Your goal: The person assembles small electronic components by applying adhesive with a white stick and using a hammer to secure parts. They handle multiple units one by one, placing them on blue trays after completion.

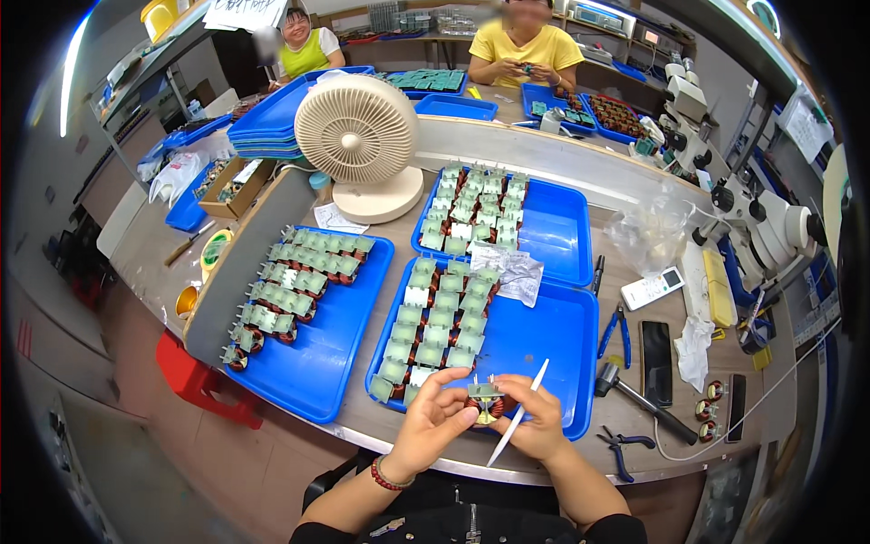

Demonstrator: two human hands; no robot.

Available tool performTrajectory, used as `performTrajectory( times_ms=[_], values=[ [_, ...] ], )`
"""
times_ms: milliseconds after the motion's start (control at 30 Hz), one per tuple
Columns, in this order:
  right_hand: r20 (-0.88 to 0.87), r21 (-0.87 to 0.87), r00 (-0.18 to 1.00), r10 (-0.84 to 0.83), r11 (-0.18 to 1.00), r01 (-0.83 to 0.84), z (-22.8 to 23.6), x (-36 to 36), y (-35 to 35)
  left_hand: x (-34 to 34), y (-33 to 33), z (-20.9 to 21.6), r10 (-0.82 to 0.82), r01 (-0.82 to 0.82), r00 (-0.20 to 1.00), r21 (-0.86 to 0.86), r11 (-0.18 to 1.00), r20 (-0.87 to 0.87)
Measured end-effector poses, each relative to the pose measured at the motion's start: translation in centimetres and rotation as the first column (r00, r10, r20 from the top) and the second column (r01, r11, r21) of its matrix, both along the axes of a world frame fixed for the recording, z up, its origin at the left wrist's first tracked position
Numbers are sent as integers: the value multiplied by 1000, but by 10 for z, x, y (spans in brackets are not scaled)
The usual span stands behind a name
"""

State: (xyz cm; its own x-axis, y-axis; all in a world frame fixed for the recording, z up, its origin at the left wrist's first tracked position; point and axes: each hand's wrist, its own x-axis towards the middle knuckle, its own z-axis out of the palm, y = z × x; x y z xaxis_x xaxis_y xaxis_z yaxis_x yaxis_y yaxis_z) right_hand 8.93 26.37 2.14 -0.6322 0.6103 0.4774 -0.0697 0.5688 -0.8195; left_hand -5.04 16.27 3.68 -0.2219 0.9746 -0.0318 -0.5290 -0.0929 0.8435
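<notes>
Between my two hands, near the table's front edge, I hold a copper-wound coil point(486, 404) with a pale green plate on top and pins pointing up. My left hand point(437, 424) is closed on the coil's left side, thumb and fingers pinching it. From the right, my right hand point(536, 422) grips the same coil and also carries a white pen-like stick point(520, 410), slanting down to the left. Just beyond my hands lies a blue tray point(544, 363) with rows of similar coils on its left side. A crumpled paper slip point(507, 272) rests across its far edge.
Blue trays of coils stand at the left point(317, 381) and far middle point(562, 227). A beige fan point(355, 131) stands behind. To the right lie blue pliers point(616, 335), a hammer point(648, 399), cutters point(623, 449), a phone point(656, 363) and a microscope point(770, 222). Two people sit beyond the partition.
</notes>
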Motion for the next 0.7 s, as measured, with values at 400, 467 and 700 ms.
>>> performTrajectory(
  times_ms=[400, 467, 700],
  values=[
    [-53, 16, 998, -25, 1000, 26, 0, -7, -1, -7, 1, 1, 13, -13, 1000, -66, 998, -3],
    [-6, -12, 999, -54, 998, 54, 8, -4, -3, -8, 3, -1, -34, 35, 999, -38, 999, 40],
    [-88, -102, 996, 2, 995, -11, 9, -3, -8, -8, -3, 7, -31, 32, 999, 28, 999, -30]
  ],
)
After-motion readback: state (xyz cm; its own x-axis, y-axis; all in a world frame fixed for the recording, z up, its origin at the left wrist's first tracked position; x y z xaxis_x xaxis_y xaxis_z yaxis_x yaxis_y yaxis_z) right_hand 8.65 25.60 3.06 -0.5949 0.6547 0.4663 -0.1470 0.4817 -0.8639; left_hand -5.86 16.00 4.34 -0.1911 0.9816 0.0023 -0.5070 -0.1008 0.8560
